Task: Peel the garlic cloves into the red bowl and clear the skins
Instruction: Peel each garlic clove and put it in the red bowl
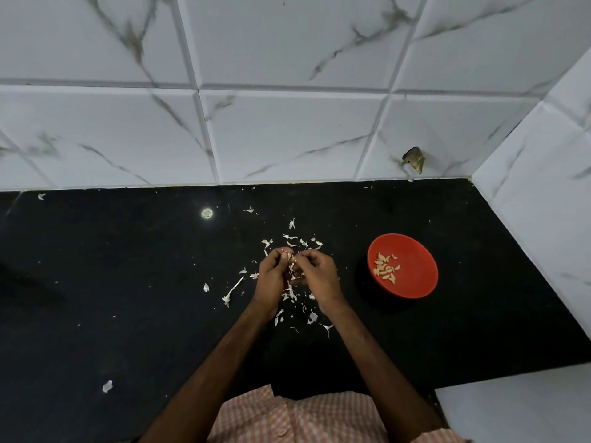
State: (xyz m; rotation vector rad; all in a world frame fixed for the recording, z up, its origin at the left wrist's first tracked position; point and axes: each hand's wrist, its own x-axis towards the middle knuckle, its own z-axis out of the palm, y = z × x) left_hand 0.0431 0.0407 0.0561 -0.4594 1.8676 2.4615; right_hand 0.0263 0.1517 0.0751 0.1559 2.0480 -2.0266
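The left hand (273, 278) and right hand (319, 276) curl together above the table (128, 282), pinching a garlic clove (291, 258) between them. Loose skins (311, 317) ring them, so a slipped clove could get lost there, short of the red bowl (415, 278) at right.

The black counter (128, 282) lay open across its left half, bearing only a few stray flakes. The back wall (287, 123) closed off the far edge and a side wall (543, 203) closed off the right. The red bowl (415, 241) stood on the right, apart from both walls, with a bare lane between it and the right hand (319, 273). Skins (294, 241) lay flat and scattered around the centre, where the left hand (271, 276) and the right pinched a clove (291, 258).
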